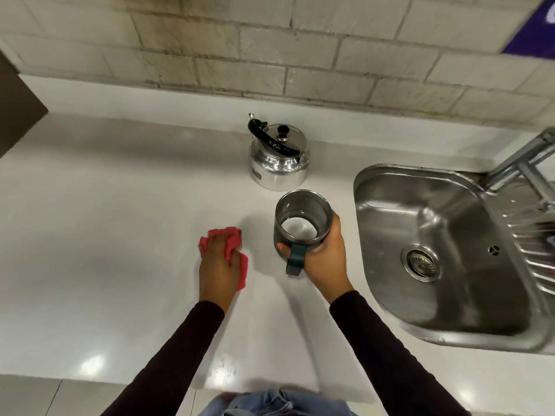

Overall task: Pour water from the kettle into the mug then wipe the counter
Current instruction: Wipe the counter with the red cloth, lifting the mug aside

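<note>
A shiny steel kettle (pixel 278 157) with a black handle and lid knob stands upright near the back of the white counter (pixel 105 205). In front of it, my right hand (pixel 326 253) grips a dark green mug (pixel 300 226) by its body beside the handle; water shows inside the steel interior. To the left, my left hand (pixel 217 262) lies flat on a pink cloth (pixel 234 244), pressing it onto the counter. The cloth shows around my fingers and to the right of my palm.
A steel sink (pixel 435 241) with a drain and ridged draining board is set into the counter at the right, with a tap (pixel 522 163) above it. A tiled wall runs along the back. A brown cabinet edge (pixel 18 109) juts in at far left.
</note>
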Motion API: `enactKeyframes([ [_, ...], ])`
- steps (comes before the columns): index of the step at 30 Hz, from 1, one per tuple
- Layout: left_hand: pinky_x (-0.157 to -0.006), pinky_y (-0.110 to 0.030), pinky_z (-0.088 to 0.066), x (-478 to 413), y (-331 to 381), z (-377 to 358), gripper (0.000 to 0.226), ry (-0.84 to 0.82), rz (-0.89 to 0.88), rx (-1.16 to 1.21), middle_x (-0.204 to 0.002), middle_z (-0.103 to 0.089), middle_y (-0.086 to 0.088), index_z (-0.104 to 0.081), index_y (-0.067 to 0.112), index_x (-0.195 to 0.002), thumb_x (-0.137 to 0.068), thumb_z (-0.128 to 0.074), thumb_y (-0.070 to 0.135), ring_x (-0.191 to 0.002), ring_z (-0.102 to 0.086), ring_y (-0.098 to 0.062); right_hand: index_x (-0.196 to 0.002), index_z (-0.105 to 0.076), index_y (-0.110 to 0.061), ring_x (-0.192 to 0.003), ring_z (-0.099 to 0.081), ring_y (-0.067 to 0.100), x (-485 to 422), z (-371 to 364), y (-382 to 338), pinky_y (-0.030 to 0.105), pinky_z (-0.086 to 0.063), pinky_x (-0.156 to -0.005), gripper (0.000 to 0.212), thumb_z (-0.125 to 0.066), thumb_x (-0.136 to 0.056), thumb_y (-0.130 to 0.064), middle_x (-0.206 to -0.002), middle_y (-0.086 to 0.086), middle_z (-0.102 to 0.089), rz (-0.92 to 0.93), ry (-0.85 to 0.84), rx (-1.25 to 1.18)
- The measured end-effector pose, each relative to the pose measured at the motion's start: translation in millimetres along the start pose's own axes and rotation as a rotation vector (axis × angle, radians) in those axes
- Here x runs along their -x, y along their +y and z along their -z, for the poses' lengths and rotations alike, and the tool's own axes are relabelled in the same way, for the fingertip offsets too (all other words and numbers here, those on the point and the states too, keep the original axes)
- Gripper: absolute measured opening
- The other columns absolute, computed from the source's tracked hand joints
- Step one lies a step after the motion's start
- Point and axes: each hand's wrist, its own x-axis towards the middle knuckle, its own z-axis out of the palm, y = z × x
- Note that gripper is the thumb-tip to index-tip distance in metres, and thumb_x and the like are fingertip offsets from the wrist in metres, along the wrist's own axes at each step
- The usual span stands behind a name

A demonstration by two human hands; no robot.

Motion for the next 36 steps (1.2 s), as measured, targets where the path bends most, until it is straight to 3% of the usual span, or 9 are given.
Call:
enactKeyframes([
  [3, -0.085, -0.026, -0.040, -26.6, 18.1, -14.5, 0.030, -0.045, 0.072, 0.092, -0.107, -0.057, -0.004, -0.054, 0.013, -0.120, -0.093, -0.043, 0.010, -0.107, -0.057, -0.030, -0.118, -0.045, -0.039, -0.103, -0.064, 0.005, 2.1, 12.7, -1.2, 0.016, -0.053, -0.077, 0.088, -0.090, -0.051, -0.004, -0.118, -0.006, -0.062, 0.010, 0.061, 0.078],
  [7, -0.099, -0.032, -0.042, -49.0, 31.5, -35.0, 0.032, -0.226, -0.049, 0.187, -0.121, -0.062, -0.003, -0.057, 0.026, -0.114, -0.091, -0.041, 0.012, -0.114, -0.055, -0.023, -0.127, -0.043, -0.019, -0.089, -0.067, -0.004, 2.0, 26.3, -2.0, 0.014, -0.056, -0.069, 0.077, -0.082, -0.065, 0.005, -0.113, -0.002, -0.061, -0.014, 0.076, 0.025],
  [10, -0.089, -0.029, -0.039, -40.6, 39.8, -49.6, 0.035, -0.367, -0.292, -0.024, -0.113, -0.054, 0.007, -0.055, 0.024, -0.118, -0.088, -0.046, 0.011, -0.105, -0.045, -0.014, -0.126, -0.044, -0.028, -0.103, -0.064, 0.003, 1.0, 30.8, -0.6, 0.024, -0.054, -0.089, 0.089, -0.092, -0.051, -0.016, -0.116, -0.010, -0.064, -0.007, 0.118, 0.130],
  [13, -0.102, -0.041, -0.034, -23.1, 19.2, -58.4, 0.044, -0.337, -0.480, -0.395, -0.130, -0.052, 0.006, -0.051, 0.025, -0.126, -0.082, -0.046, 0.024, -0.122, -0.043, -0.018, -0.127, -0.045, -0.024, -0.106, -0.063, 0.005, -2.2, 34.0, -1.1, 0.024, -0.052, -0.090, 0.091, -0.093, -0.049, -0.017, -0.118, -0.009, -0.064, -0.011, 0.138, 0.142],
  [19, -0.117, -0.052, -0.018, -5.3, -0.5, -47.2, 0.054, -0.194, -0.320, -0.357, -0.138, -0.052, -0.013, -0.051, 0.015, -0.133, -0.084, -0.032, 0.027, -0.134, -0.039, -0.033, -0.127, -0.044, -0.013, -0.089, -0.063, -0.011, -6.6, 40.7, -4.8, 0.004, -0.051, -0.064, 0.084, -0.084, -0.057, 0.012, -0.115, 0.001, -0.060, 0.002, 0.099, 0.049],
  [25, -0.097, -0.041, -0.043, -56.4, 29.1, -51.4, 0.035, -0.147, -0.166, -0.050, -0.121, -0.061, -0.007, -0.061, 0.019, -0.116, -0.090, -0.040, 0.010, -0.111, -0.046, -0.022, -0.125, -0.048, -0.022, -0.102, -0.064, 0.003, -7.7, 50.7, -5.2, 0.011, -0.052, -0.078, 0.089, -0.091, -0.049, -0.007, -0.115, -0.009, -0.065, 0.014, 0.134, 0.095],
  [27, -0.101, -0.036, -0.042, -67.7, 39.3, -57.0, 0.036, -0.224, -0.122, 0.040, -0.123, -0.063, -0.003, -0.061, 0.023, -0.118, -0.093, -0.037, 0.012, -0.114, -0.051, -0.022, -0.126, -0.048, -0.022, -0.104, -0.064, 0.006, -6.6, 54.3, -5.5, 0.019, -0.053, -0.086, 0.091, -0.092, -0.048, -0.011, -0.115, -0.009, -0.066, 0.018, 0.154, 0.107],
  [32, -0.106, -0.035, -0.037, -43.0, 59.0, -72.3, 0.037, -0.435, -0.255, -0.018, -0.120, -0.058, -0.001, -0.059, 0.020, -0.122, -0.094, -0.036, 0.012, -0.123, -0.047, -0.026, -0.125, -0.047, -0.023, -0.102, -0.063, -0.003, -8.2, 64.0, -3.6, 0.013, -0.050, -0.086, 0.089, -0.092, -0.049, -0.009, -0.110, -0.015, -0.065, 0.015, 0.169, 0.113],
  [36, -0.112, -0.035, -0.020, -14.1, 55.2, -76.4, 0.037, -0.562, -0.627, -0.265, -0.128, -0.056, -0.007, -0.058, 0.027, -0.113, -0.080, -0.042, 0.027, -0.124, -0.046, -0.030, -0.125, -0.047, -0.025, -0.105, -0.063, 0.003, -12.7, 67.0, 3.5, 0.030, -0.054, -0.094, 0.083, -0.087, -0.057, -0.001, -0.114, -0.011, -0.066, 0.022, 0.180, 0.164],
])
